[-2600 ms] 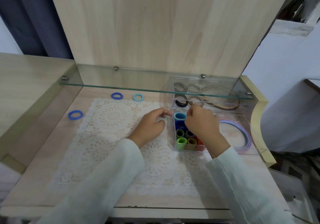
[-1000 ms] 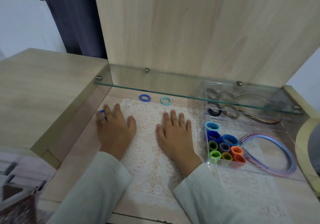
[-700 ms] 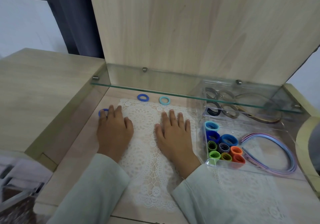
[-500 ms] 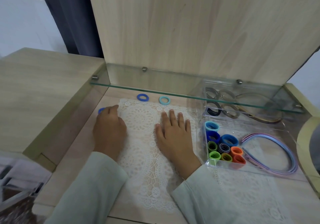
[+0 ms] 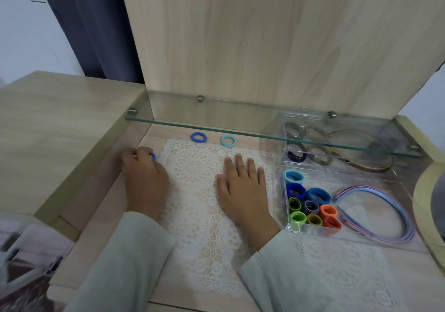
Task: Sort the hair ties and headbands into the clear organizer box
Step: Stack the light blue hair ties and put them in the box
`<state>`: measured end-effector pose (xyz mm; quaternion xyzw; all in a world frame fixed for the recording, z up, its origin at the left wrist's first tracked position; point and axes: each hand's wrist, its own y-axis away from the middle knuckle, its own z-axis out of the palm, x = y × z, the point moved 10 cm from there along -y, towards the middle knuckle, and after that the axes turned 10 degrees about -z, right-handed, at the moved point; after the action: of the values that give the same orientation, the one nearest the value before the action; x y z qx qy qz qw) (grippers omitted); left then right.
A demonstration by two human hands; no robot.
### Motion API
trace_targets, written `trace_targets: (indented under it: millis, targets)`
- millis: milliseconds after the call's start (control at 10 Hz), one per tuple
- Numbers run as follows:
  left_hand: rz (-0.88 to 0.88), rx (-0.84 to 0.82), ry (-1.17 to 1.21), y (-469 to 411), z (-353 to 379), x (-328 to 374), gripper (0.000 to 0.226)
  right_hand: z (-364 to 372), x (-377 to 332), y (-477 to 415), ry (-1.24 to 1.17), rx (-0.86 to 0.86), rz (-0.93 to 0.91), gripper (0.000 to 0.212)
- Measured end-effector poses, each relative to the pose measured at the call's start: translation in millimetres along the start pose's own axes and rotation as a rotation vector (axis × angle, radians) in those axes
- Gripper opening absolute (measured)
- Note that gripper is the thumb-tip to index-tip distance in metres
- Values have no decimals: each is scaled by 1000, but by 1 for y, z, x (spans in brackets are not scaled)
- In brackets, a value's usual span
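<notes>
One blue hair tie (image 5: 153, 156) — mostly hidden in the curled left hand (image 5: 144, 178); right hand (image 5: 243, 191) flat, fingers (image 5: 239, 164) straight.

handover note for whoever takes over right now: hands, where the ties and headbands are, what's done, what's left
Left hand: fingers curled on a blue hair tie beside the lace mat.
Right hand: flat on the mat, holding nothing.
Done: coloured ties and headbands sit in the organizer box.
Left: the held tie, plus a second blue tie and a light blue tie loose beyond the mat.
</notes>
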<state>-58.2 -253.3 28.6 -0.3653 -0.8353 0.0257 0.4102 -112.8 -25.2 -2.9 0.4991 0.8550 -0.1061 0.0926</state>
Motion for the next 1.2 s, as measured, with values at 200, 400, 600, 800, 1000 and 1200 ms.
trace_targets:
  millis: [200,400,600,800,1000,1200]
  targets:
    - [-21,-9,21,-1,4,-6,18,-2,-1,1,-1,5,-6,59]
    - [168,-21,117,4,1,13,11,-1,0,0,0,-2,0,59]
    - [476,-227,99,22,23,42,12,-2,1,0,2,-1,4,59]
    - [543,-356,56,29,31,48,26,-1,1,0,-10,1,2,59]
    - [384,-362,55,21,34,41,44,-1,0,0,-13,10,-1,59]
    - [387,-289,-6,5,44,47,45,-2,0,0,0,12,-2,59]
